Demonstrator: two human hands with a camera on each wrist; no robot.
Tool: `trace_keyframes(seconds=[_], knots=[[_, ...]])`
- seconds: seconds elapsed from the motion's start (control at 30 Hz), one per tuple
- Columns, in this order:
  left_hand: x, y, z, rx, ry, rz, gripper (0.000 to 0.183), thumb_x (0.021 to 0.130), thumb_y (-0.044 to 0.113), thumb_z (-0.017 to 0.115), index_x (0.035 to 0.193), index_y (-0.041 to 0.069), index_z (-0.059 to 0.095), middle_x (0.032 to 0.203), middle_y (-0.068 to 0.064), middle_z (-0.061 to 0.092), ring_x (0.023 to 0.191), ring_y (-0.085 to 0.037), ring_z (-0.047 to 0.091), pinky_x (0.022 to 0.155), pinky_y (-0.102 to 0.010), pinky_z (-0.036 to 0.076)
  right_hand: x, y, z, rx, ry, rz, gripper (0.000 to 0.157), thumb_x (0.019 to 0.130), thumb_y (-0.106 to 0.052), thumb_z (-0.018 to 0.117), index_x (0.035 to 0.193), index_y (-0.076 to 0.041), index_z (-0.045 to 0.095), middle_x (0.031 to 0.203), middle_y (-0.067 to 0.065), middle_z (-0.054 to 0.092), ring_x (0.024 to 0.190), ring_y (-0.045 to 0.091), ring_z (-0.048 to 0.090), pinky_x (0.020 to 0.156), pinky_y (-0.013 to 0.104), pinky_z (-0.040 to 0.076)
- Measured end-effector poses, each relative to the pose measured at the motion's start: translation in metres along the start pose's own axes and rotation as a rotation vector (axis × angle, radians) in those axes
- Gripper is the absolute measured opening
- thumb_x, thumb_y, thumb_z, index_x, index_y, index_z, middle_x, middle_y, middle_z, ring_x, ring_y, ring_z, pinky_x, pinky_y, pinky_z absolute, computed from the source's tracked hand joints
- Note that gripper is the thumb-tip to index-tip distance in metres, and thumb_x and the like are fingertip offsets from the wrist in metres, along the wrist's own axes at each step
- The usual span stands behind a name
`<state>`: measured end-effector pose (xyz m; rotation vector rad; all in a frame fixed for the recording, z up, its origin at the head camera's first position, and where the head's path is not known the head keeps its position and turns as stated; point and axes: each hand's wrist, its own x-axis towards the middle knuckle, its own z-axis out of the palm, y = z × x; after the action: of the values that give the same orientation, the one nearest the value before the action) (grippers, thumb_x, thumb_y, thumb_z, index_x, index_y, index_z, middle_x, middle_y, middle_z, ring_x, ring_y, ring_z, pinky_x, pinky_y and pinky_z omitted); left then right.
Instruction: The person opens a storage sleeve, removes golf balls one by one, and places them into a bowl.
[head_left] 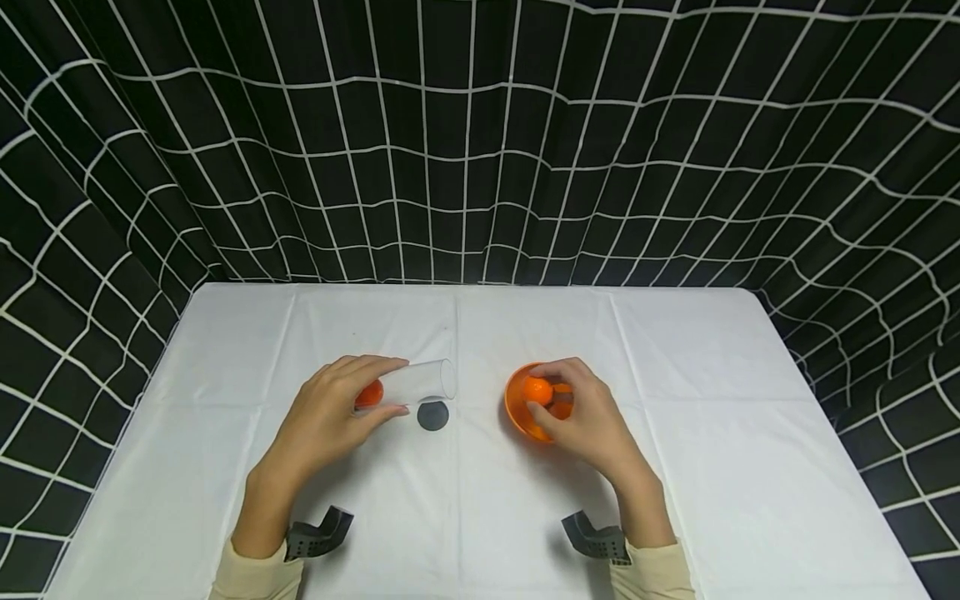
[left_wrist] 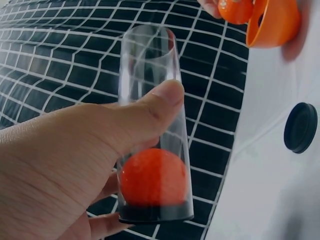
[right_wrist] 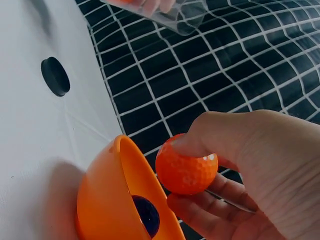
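My left hand (head_left: 333,412) grips a clear plastic tube (left_wrist: 150,65) around its side, thumb on one face and fingers on the other. A black cap closes the tube's bottom, and an orange-red ball (left_wrist: 154,177) rests against it inside. The tube's other end is open and points right in the head view. My right hand (head_left: 592,412) pinches a dimpled orange golf ball (right_wrist: 186,165) between thumb and fingers. That ball is at the rim of an orange bowl (right_wrist: 102,185), where a dark ball (right_wrist: 146,216) lies inside.
A round black cap (head_left: 432,415) lies on the white tablecloth (head_left: 465,517) between the hands, just below the tube in the head view. Behind the table hangs a black curtain with a white grid (head_left: 465,167).
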<state>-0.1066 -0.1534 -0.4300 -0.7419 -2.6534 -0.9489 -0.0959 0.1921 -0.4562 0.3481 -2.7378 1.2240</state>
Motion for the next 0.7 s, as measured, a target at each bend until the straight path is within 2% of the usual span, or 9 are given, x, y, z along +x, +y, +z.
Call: trace_keyframes(seconds=[0.23,0.5,0.7], knots=[[-0.0016,-0.0008,-0.0012,0.007,0.018,0.04,0.052,0.085,0.034,0.089,0.134,0.027,0.074,0.129,0.006,0.076,0.12,-0.02,0.071,0.102,-0.045,0.057,-0.002,-0.0036,-0.0018,-0.054,-0.011,-0.01,0.035,0.084,-0.002,0.078,0.118,-0.011,0.073,0.119,0.007,0.07,0.103,0.024,0.072,0.094,0.046,0.061],[-0.0015,-0.0013,-0.0017,0.013,0.019,0.044,0.052,0.086,0.034,0.089,0.134,0.026,0.074,0.13,0.006,0.076,0.121,-0.02,0.071,0.105,-0.047,0.056,-0.0038,-0.0059,-0.0045,-0.088,-0.048,-0.016,0.033,0.085,-0.002,0.076,0.117,-0.011,0.074,0.116,0.008,0.07,0.1,0.024,0.069,0.093,0.05,0.06],[-0.0016,-0.0021,-0.0017,0.017,0.021,0.047,0.052,0.085,0.035,0.089,0.134,0.027,0.074,0.131,0.006,0.076,0.121,-0.02,0.071,0.104,-0.047,0.056,-0.0058,-0.0089,-0.0055,-0.124,-0.07,-0.02,0.033,0.086,-0.004,0.077,0.118,-0.011,0.074,0.116,0.005,0.069,0.099,0.022,0.068,0.092,0.045,0.059]])
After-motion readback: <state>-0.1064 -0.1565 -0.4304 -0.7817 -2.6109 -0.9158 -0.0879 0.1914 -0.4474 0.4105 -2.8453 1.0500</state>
